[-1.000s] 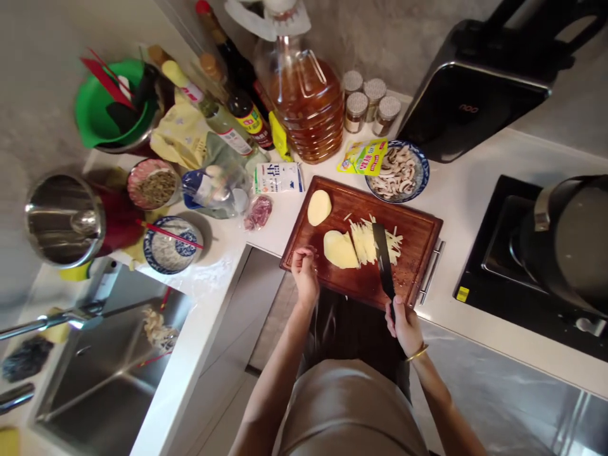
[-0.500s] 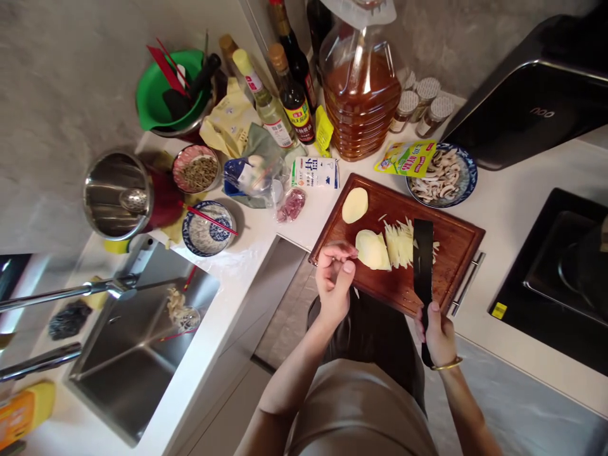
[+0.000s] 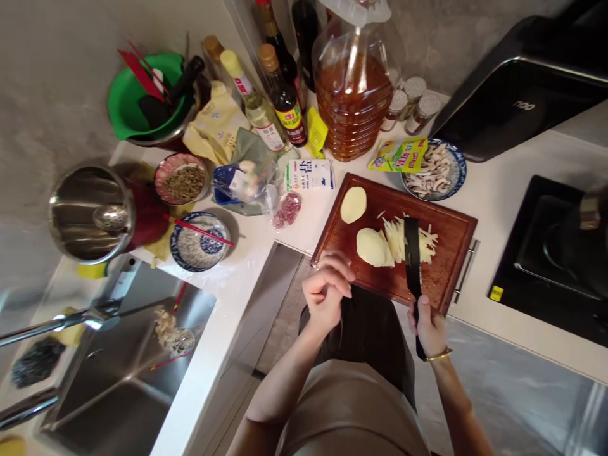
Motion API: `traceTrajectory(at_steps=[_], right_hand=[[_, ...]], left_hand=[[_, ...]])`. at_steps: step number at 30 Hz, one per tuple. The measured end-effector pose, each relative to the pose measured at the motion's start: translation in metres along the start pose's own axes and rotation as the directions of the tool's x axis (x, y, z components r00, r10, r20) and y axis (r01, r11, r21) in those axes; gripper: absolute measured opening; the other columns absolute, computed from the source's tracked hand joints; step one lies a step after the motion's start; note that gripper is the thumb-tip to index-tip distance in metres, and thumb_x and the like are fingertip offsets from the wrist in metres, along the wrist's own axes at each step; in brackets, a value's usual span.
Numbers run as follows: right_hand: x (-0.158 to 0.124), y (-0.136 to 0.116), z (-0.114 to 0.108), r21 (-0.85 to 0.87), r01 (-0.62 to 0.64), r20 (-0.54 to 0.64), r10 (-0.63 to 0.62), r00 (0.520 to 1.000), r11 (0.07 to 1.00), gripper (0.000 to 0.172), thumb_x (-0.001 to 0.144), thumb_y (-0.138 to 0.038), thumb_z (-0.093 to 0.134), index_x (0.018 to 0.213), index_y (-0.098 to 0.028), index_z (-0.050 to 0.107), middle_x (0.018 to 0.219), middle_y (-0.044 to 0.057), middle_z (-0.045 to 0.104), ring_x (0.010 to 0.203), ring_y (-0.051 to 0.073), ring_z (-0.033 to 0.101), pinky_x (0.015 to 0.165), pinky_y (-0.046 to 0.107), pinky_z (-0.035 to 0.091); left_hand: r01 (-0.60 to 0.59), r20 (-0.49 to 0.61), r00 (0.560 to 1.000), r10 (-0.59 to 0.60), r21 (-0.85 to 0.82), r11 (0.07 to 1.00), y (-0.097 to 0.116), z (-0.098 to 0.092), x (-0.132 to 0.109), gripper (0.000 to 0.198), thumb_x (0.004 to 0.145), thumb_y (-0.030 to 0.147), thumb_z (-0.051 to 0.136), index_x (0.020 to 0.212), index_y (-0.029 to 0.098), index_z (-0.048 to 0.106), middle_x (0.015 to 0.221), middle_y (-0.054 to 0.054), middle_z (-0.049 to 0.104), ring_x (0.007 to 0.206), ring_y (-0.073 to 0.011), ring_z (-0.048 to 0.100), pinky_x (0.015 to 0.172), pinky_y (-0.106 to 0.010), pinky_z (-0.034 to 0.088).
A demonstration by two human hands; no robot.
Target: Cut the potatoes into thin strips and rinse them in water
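My right hand (image 3: 430, 326) grips the handle of a black-bladed knife (image 3: 411, 253), whose blade lies over potato shreds (image 3: 396, 239) on a brown wooden cutting board (image 3: 380, 196). Left of the shreds sits a peeled, partly sliced potato (image 3: 373, 247). Another pale potato piece (image 3: 353, 204), with a flat face up, rests near the board's upper left corner. At the board's near left edge hovers my left hand (image 3: 327, 291), apart from the potato. Its fingers are loosely bent and apart, with nothing visible in them.
Sliced mushrooms fill a patterned bowl (image 3: 460, 171) behind the board, beside a black cooktop (image 3: 546, 253). A large oil jug (image 3: 351, 95) and bottles line the wall. Leftward are a meat piece (image 3: 287, 210), a blue-white bowl (image 3: 199, 240) with red chopsticks, a steel pot (image 3: 90, 212) and a sink (image 3: 118, 380).
My left hand has drawn slightly away from the potato, its wrist turned and fingers rearranged. The knife stays in my right hand over the shreds. The whole view has shifted a little.
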State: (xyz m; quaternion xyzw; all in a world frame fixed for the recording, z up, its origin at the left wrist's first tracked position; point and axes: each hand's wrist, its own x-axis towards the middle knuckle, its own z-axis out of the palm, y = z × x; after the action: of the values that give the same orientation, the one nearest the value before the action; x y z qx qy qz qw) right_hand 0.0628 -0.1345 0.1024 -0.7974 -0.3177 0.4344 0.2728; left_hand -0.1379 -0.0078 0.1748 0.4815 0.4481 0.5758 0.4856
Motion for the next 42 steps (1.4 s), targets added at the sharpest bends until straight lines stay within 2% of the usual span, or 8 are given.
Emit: traceTrajectory(at_steps=[6,9,12,15,20,27,35,42], right_hand=[[0.006,0.003,0.000,-0.078,-0.029,0.022,0.031,0.999,0.997,0.056,0.088,-0.063,0.024,0.058,-0.021,0.045,0.043,-0.002,0.045,0.040,0.011,0.043,0.043,0.024,0.034],[0.013,0.005,0.000,-0.196,0.061,0.022,-0.058,0.998,0.979,0.055,0.089,-0.060,0.025,0.059,-0.021,0.048,0.050,0.001,0.052,0.050,0.014,0.051,0.053,0.026,0.039],[0.019,0.006,0.001,-0.224,0.099,0.052,-0.090,0.995,0.970,0.053,0.091,-0.057,0.023,0.062,-0.021,0.049,0.055,0.002,0.055,0.055,0.015,0.054,0.058,0.026,0.039],[0.024,0.007,0.002,-0.187,0.083,0.080,-0.069,0.994,0.979,0.052,0.092,-0.055,0.022,0.062,-0.021,0.048,0.054,0.001,0.054,0.055,0.014,0.053,0.057,0.026,0.039],[0.029,0.010,-0.001,-0.152,0.050,0.123,-0.032,0.992,0.987,0.052,0.093,-0.053,0.020,0.059,-0.022,0.045,0.052,0.001,0.052,0.052,0.014,0.052,0.055,0.026,0.038],[0.031,0.003,0.001,-0.233,0.129,0.116,-0.104,0.988,0.964,0.054,0.093,-0.052,0.021,0.072,-0.020,0.060,0.064,0.006,0.062,0.069,0.019,0.060,0.066,0.030,0.045],[0.029,-0.008,0.008,-0.262,0.118,0.099,-0.095,0.990,0.958,0.058,0.093,-0.051,0.020,0.105,-0.016,0.065,0.105,0.014,0.067,0.102,0.024,0.061,0.091,0.036,0.043],[0.034,-0.015,0.015,-0.368,0.044,0.151,0.013,0.988,0.929,0.062,0.093,-0.054,0.019,0.095,-0.016,0.068,0.092,0.015,0.070,0.091,0.025,0.065,0.081,0.033,0.045]], left_hand=[[0.145,0.310,0.914,-0.260,0.349,0.926,-0.062,0.009,-0.003,0.027,0.087,0.021,0.042,0.063,0.021,0.055,0.071,-0.002,0.060,0.077,-0.0181,0.056,0.075,-0.037,0.046],[0.000,0.304,0.926,-0.226,0.597,0.802,-0.096,0.029,-0.008,0.018,0.085,0.020,0.043,0.088,0.021,0.061,0.091,-0.006,0.060,0.094,-0.0209,0.054,0.086,-0.038,0.042],[-0.173,0.352,0.929,-0.119,0.693,0.700,-0.122,0.048,-0.011,0.027,0.083,0.024,0.049,0.110,0.018,0.054,0.116,-0.011,0.053,0.114,-0.0256,0.044,0.096,-0.043,0.034],[-0.195,0.313,0.947,-0.068,0.732,0.653,-0.141,0.062,-0.012,0.022,0.085,0.025,0.047,0.103,0.014,0.052,0.115,-0.015,0.051,0.113,-0.0268,0.043,0.095,-0.044,0.033],[-0.085,0.153,0.981,-0.120,0.891,0.446,-0.168,0.081,-0.009,0.016,0.084,0.027,0.043,0.083,0.014,0.053,0.096,-0.016,0.052,0.096,-0.0297,0.044,0.084,-0.046,0.032],[-0.059,0.151,0.967,-0.204,0.915,0.400,-0.182,0.079,-0.009,0.017,0.083,0.028,0.040,0.083,0.015,0.051,0.097,-0.017,0.052,0.093,-0.0306,0.043,0.082,-0.046,0.029],[-0.060,0.150,0.960,-0.238,0.936,0.347,-0.178,0.078,-0.007,0.018,0.081,0.029,0.040,0.082,0.014,0.051,0.096,-0.020,0.051,0.093,-0.0355,0.043,0.081,-0.052,0.030],[-0.053,0.141,0.956,-0.258,0.946,0.319,-0.176,0.079,-0.006,0.012,0.077,0.025,0.045,0.082,0.015,0.049,0.093,-0.021,0.050,0.091,-0.0379,0.044,0.079,-0.055,0.031]])
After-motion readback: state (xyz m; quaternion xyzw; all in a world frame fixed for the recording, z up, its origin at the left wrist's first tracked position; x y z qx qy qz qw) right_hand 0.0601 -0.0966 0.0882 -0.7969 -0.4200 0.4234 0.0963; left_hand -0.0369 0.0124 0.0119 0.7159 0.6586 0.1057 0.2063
